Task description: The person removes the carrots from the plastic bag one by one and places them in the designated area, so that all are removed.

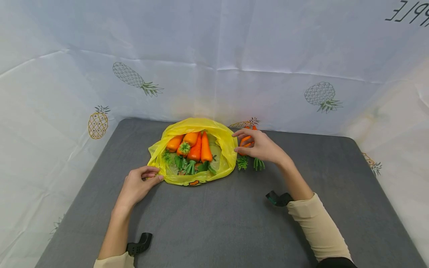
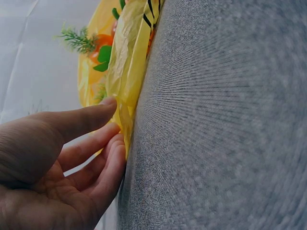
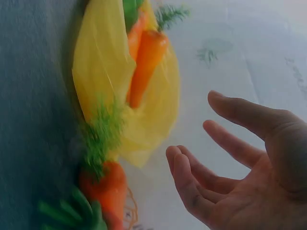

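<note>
A yellow plastic bag (image 1: 229, 163) lies with its mouth spread wide at the back middle of the table. Several orange carrots (image 1: 206, 149) with green tops show inside it. At the bag's near left corner, my left hand (image 1: 136, 185) pinches the rim; in the left wrist view the thin plastic (image 2: 123, 117) runs between thumb and fingers. My right hand (image 1: 260, 146) hovers by the bag's right side, fingers apart and nothing between them. Partly hidden behind it are carrots outside the bag, one showing its feathery top (image 1: 242, 162) and another its stubby green stems (image 1: 259, 164).
The grey table (image 1: 214, 223) reaches back to a white cloth (image 1: 207, 85) printed with pineapples, which hangs behind and at both sides. Black wrist devices sit on the left forearm (image 1: 140, 243) and the right forearm (image 1: 279, 198).
</note>
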Motion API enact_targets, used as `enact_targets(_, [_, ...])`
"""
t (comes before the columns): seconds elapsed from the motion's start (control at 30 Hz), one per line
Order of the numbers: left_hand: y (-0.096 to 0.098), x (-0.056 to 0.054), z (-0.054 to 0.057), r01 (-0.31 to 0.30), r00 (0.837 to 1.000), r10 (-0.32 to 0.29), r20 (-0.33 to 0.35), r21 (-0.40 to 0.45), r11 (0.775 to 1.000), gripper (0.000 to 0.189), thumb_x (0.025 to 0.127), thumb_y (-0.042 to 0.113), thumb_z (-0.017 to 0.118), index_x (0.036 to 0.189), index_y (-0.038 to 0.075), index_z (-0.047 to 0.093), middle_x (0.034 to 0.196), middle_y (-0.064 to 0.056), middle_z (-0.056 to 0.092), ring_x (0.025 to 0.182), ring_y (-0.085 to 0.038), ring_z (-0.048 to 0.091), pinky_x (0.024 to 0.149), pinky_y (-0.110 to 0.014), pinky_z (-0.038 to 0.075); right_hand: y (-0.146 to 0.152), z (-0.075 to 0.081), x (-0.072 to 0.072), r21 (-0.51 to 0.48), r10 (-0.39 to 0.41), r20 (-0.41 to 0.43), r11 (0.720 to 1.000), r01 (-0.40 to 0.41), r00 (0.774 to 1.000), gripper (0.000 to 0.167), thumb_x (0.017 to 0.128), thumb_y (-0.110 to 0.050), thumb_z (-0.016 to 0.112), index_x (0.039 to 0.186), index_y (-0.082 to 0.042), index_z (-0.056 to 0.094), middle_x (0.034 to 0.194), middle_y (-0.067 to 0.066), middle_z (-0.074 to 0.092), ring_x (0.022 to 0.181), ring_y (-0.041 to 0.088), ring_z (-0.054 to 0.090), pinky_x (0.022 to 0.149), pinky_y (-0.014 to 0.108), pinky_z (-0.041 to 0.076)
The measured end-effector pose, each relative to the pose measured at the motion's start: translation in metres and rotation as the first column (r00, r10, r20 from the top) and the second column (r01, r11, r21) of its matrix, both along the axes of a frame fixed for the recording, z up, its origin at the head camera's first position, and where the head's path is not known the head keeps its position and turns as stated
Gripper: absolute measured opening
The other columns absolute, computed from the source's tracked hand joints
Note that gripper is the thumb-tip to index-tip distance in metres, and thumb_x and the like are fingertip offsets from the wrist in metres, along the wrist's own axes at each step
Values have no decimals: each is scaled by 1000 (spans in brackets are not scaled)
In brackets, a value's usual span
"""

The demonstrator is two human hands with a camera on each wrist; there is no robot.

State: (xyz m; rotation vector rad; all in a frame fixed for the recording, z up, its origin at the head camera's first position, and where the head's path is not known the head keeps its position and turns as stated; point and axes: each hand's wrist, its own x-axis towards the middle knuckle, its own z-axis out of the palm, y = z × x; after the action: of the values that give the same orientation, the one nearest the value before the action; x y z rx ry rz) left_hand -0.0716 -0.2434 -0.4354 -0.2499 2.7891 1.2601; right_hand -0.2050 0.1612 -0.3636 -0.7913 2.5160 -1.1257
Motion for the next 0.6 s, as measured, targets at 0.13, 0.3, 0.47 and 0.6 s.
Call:
enact_targets(0.13, [0,0,0,1,1000,-1,1,5,1000,38,101,27,79,129,2,76,120,-20,79,111,-30,72,79,-24,53,-14,-3,4,-29,48,22,998,-47,999,49,102,-17,78,146,-2,62,142,24,67,122,40,71,105,57,58])
enact_targets(0.3, [0,0,0,1,1000,-1,-2,2,1000,38,101,27,80,129,2,76,120,-20,79,112,-31,72,79,-23,53,-31,-10,6,-55,95,37,994,-93,995,47,102,-19,77,145,-4,63,145,23,66,127,41,70,106,57,58])
enact_targets(0.47, [0,0,1,1,1000,-1,-1,2,1000,38,101,28,79,129,2,76,120,-21,79,113,-32,72,80,-24,52,-44,-15,5,-80,128,58,989,-123,990,45,101,-18,78,143,-8,64,146,25,64,126,43,71,106,56,59])
enact_targets(0.6, [0,0,1,1,1000,-1,-2,1,1000,38,101,28,79,128,2,76,120,-21,79,113,-32,72,80,-25,53,-52,-21,2,-91,149,73,986,-143,986,47,102,-17,78,145,-5,63,146,26,63,123,39,73,105,53,60])
